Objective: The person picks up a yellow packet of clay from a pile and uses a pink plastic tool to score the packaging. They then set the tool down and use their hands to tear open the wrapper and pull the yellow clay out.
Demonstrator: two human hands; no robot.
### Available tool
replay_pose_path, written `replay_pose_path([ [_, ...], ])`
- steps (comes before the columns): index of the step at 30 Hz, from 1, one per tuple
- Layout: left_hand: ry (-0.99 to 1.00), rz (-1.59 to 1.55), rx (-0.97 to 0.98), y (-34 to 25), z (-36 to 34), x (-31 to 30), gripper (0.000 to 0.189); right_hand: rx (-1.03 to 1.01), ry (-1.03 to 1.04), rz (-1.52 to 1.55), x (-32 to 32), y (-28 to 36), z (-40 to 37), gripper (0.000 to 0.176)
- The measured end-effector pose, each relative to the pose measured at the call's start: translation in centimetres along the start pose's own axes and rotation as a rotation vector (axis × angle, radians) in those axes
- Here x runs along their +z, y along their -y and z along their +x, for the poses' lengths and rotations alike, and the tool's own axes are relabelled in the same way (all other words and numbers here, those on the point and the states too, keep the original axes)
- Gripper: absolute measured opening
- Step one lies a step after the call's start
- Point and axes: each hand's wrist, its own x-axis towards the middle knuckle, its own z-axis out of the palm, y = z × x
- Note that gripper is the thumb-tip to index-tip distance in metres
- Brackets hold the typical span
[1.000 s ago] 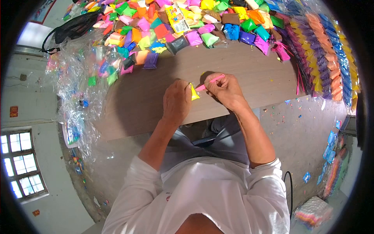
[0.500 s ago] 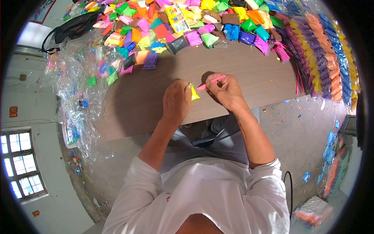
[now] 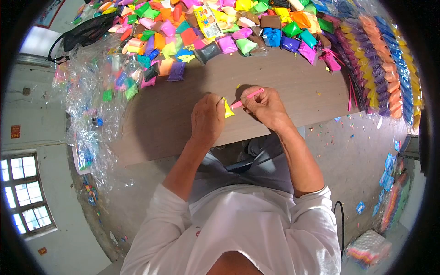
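Pink tool, right hand — tip nearer yellow piece than before.

I have the left hand and right hand over the worktop, packets heaped beyond them, plastic wrapping at the left, packet strips at the right.

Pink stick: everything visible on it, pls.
The pink stick is slim and looks like plastic. The right hand grips it between thumb and fingers, which hide part of its middle. It slants above the table, its rounded end up and to the right in the picture, its tapered end toward the yellow piece at the left hand. Whether that end touches the piece is unclear.
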Motion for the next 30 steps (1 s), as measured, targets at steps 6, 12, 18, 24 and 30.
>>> replay_pose_path([
  [6,-0.016,-0.013,0.018,0.0,0.0,0.0,0.012,0.095,0.004,0.029,-0.3,0.2,0.1,0.011],
  [12,-0.014,0.007,0.026,0.2,0.0,0.0,0.013,0.103,-0.002,0.021,0.1,0.3,0.1,0.012],
  [18,-0.013,0.023,0.012,0.1,-0.1,0.1,0.012,0.013,-0.02,0.014,0.5,-0.7,0.3,0.009],
  [24,-0.004,-0.004,0.023,0.0,0.1,-0.1,0.013,-0.085,-0.033,-0.125,0.9,-0.6,0.2,0.008],
  [30,0.039,0.005,-0.001,-0.2,0.3,-0.5,0.013,-0.233,-0.084,-0.284,1.7,-0.2,0.1,0.008],
])
